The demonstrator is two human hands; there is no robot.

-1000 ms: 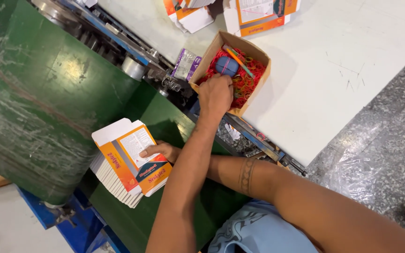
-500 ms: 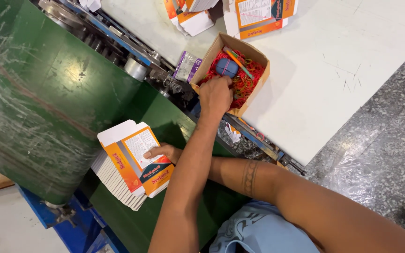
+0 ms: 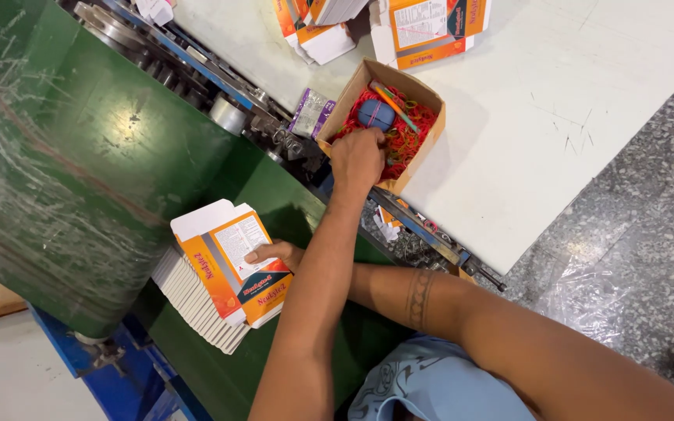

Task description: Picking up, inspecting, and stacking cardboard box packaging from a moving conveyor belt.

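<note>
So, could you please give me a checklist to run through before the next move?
1. Left hand inside the brown cardboard box of red rubber bands: ok.
2. A band actually gripped: cannot tell.
3. Right hand resting on the stack of flat orange-and-white cartons: ok.
4. Stack squared up: not ok, it fans out.
5. Stack lying on the green machine surface: ok.

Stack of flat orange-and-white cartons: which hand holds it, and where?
Right hand rests on the stack's top carton, near edge; grip cannot be told.
</note>
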